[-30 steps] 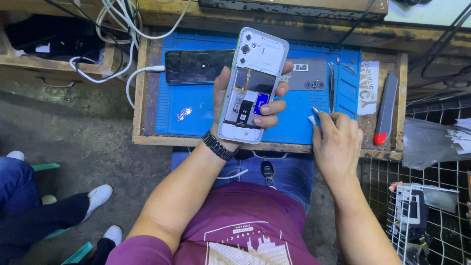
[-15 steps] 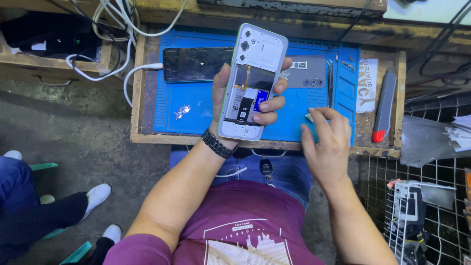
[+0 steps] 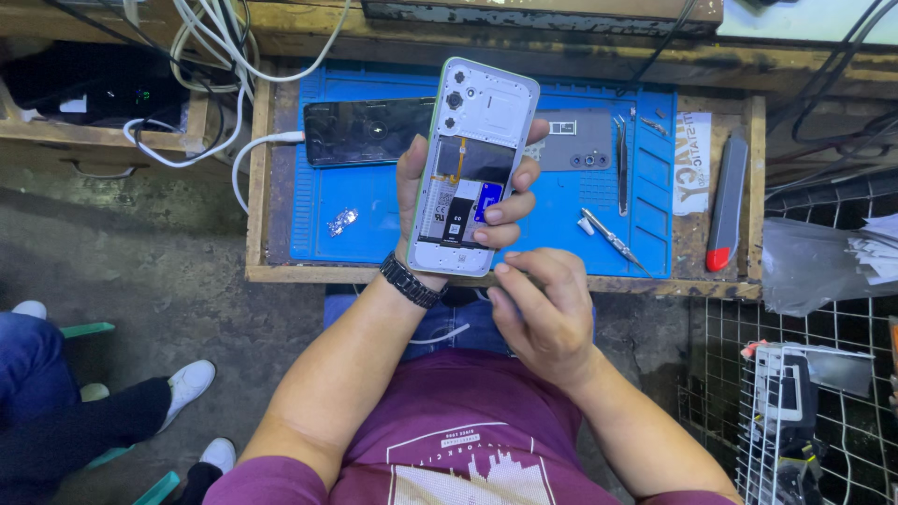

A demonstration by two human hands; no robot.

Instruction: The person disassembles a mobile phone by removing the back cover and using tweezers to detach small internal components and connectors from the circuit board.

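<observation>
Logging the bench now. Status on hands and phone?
Left hand grips opened phone, back cover off, above blue mat. Right hand free, just below it. Screwdriver lies on mat.

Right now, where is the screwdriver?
In the head view the screwdriver lies loose on the blue mat, right of the opened phone, just above the right hand and below the tweezers.

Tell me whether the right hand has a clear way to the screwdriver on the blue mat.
Probably yes: the right hand hangs free near the screwdriver, which lies uncovered on the blue mat, nothing between them.
</observation>
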